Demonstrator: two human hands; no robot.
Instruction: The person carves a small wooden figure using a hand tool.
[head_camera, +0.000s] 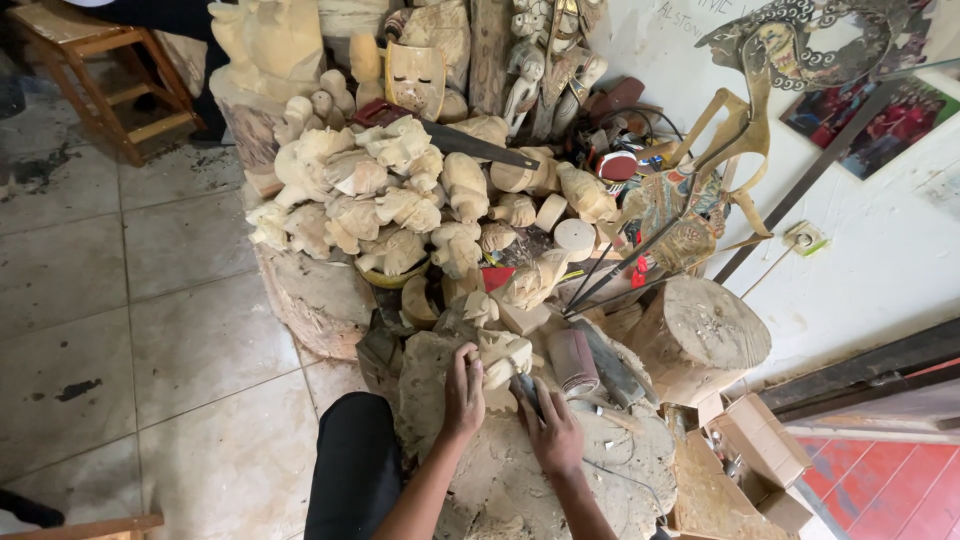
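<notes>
Here, left hand (463, 395) grips pale (rough) carving (503, 356).

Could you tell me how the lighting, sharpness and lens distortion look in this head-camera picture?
Head view: soft, even light with no hard glare, the white wall brightest; wide-angle lens bends the floor tiles and stool toward the edges; the carvings pile is sharp; left hand and right hand on the carving look slightly soft; deep shadow between the pieces.

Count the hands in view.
2. Left hand grips a pale wood carving on the stump; right hand beside it holds a tool. None seem hidden.
</notes>
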